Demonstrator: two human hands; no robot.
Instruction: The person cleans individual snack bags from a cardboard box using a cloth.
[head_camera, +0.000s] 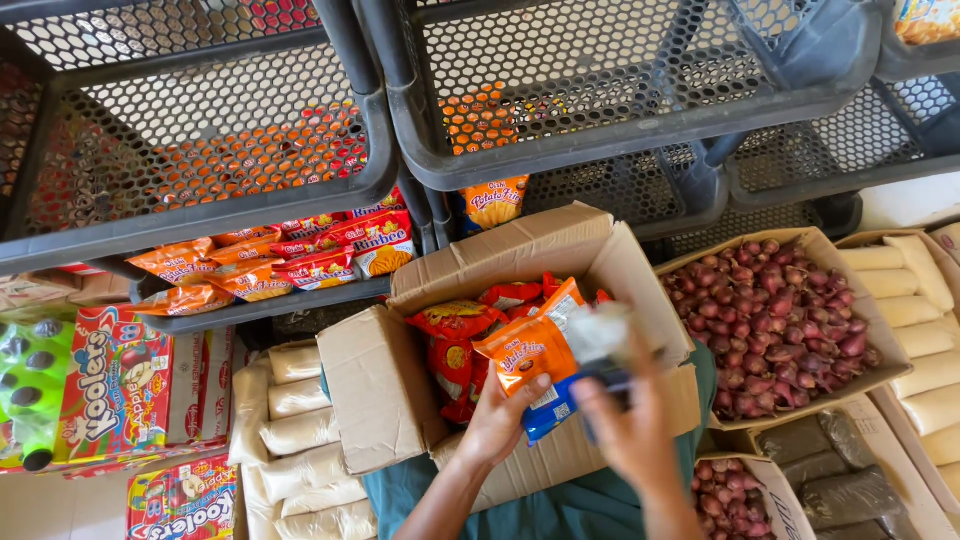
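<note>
An open cardboard box (610, 270) rests on my lap, holding red and orange snack packets (462, 330). My left hand (503, 415) grips an orange snack packet (525, 352) with a blue lower edge, held just above the box's near side. My right hand (630, 430) is beside it, closed on a small dark object with a pale blurred top (600, 345); what it is cannot be told.
Dark mesh shelf racks (300, 190) stand ahead, holding more snack packets (270, 265). A box of red onions (775, 320) sits right, with pale cream bags (915, 330) beyond. White filled bags (300, 430) and colourful drink cartons (120, 390) lie left.
</note>
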